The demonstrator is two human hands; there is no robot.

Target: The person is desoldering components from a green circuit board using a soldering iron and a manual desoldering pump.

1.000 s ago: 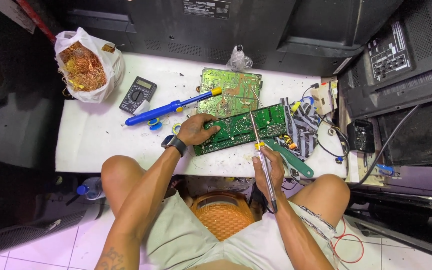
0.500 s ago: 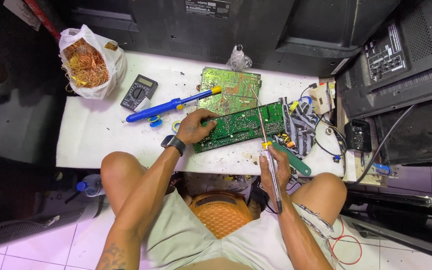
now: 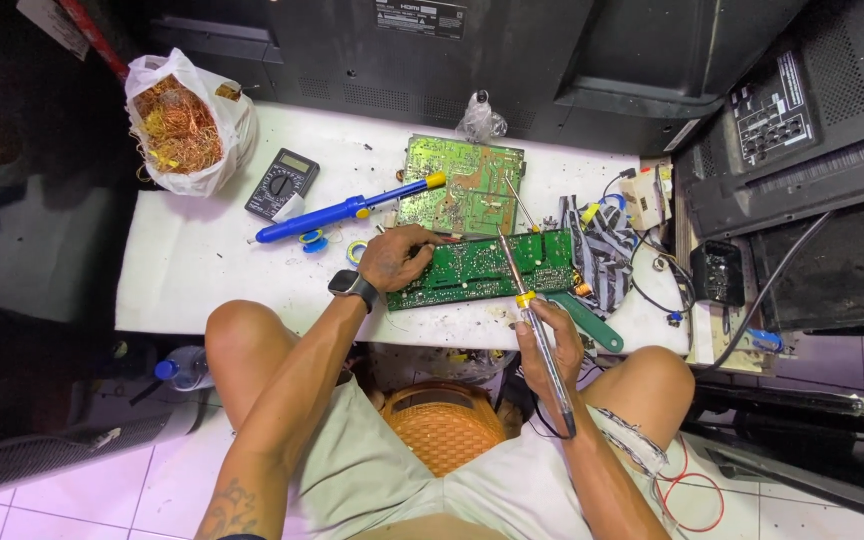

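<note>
Head camera, looking straight down at a seated person's lap and a low white table (image 3: pixel 202 270). The left hand (image 3: pixel 397 258), with a dark smartwatch (image 3: pixel 352 288) on its wrist, rests on the left end of a dark green circuit board (image 3: pixel 487 268) lying flat near the table's front edge; its fingers are curled and seem to pinch something thin against the board, though what it is cannot be told. The right hand (image 3: pixel 550 345) hangs just off the front edge of the table, fingers wrapped shut around the handle of a soldering iron (image 3: pixel 537 330), whose metal tip points up and touches the board's surface.

A 2nd, lighter green circuit board (image 3: pixel 462 185) lies just behind the 1st. To its left lie a blue desoldering pump (image 3: pixel 337 212) with a yellow tip, a small solder reel (image 3: pixel 314 241) just beside it, and a black multimeter (image 3: pixel 281 183). A white plastic bag of copper wire (image 3: pixel 184 125) sits at the far left corner. A green-handled tool (image 3: pixel 590 322) lies just right of the iron. An orange woven stool (image 3: pixel 442 425) shows between the knees.
</note>
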